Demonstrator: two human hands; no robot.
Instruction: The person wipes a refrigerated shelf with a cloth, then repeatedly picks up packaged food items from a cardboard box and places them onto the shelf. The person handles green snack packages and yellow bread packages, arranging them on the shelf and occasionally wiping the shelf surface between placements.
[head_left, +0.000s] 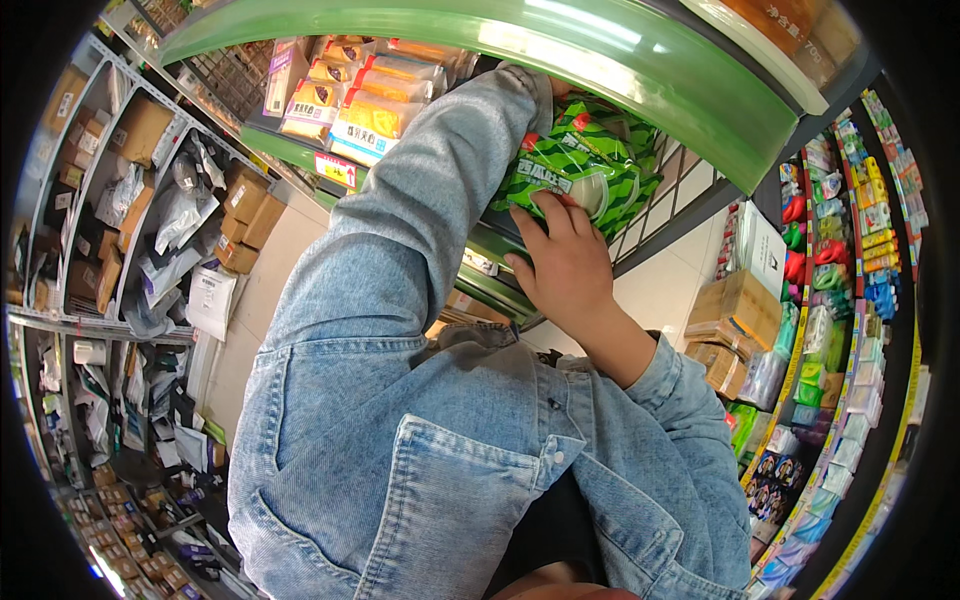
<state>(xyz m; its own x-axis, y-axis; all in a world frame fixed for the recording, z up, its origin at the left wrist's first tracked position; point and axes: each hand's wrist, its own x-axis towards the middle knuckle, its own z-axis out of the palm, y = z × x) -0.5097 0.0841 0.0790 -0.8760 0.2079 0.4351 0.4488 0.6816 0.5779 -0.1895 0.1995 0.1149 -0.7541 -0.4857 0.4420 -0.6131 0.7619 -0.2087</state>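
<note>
Green striped plastic food packs (592, 161) lie at the right end of a shelf. My right hand (566, 251) rests its fingertips on the near edge of the front pack, with the thumb apart and lower down. My left arm reaches across the shelf, its denim sleeve beside the packs. Only a sliver of my left hand (559, 87) shows past the cuff, behind the packs; its fingers are hidden under the green shelf edge above. Left of the sleeve stand rows of clear-wrapped filled bread (371, 124) with printed labels.
A curved green shelf edge (480, 34) hangs over the packs. Wire mesh (675, 169) borders the shelf's right end. Cardboard boxes (735, 311) are stacked at right beside shelves of bottles and packets. Racks of parcels (169, 225) stand at left. A red-and-white price tag (335, 170) is on the shelf front.
</note>
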